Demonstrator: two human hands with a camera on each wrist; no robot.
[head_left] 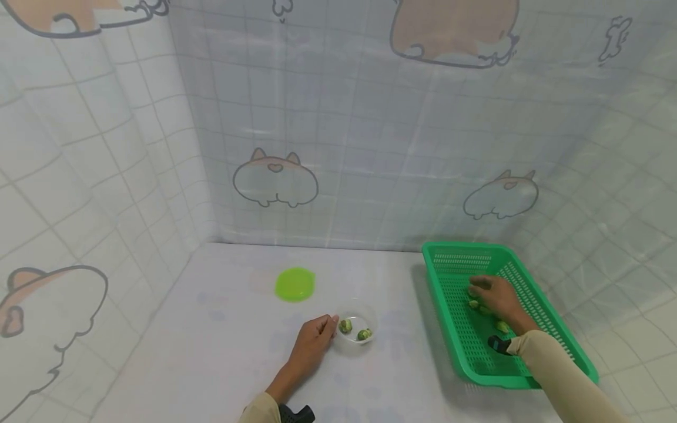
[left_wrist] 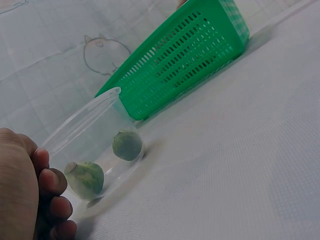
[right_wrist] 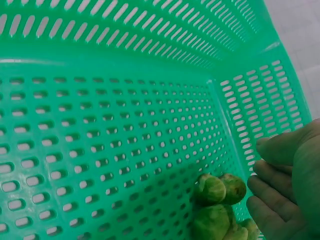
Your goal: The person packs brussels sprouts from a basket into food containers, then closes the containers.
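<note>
A clear plastic tub [head_left: 355, 346] stands on the table with two Brussels sprouts inside, one sprout [left_wrist: 127, 145] toward its far side and another [left_wrist: 84, 180] nearer the fingers. My left hand [head_left: 313, 342] grips the tub's rim at its left side with curled fingers. Over in the green plastic basket [head_left: 446, 329], my right hand [head_left: 496, 295] hovers low beside several Brussels sprouts [right_wrist: 212, 222]. Its thumb and fingers [right_wrist: 272, 192] are apart, and nothing shows between them. Some of the sprouts are partly hidden under this hand in the head view.
A bright green round lid [head_left: 295, 284] lies flat on the white table behind the tub. The basket's raised, slotted walls surround the right hand. Sheeting printed with a grid and cartoon animals hangs at the back [head_left: 338, 194] and both sides.
</note>
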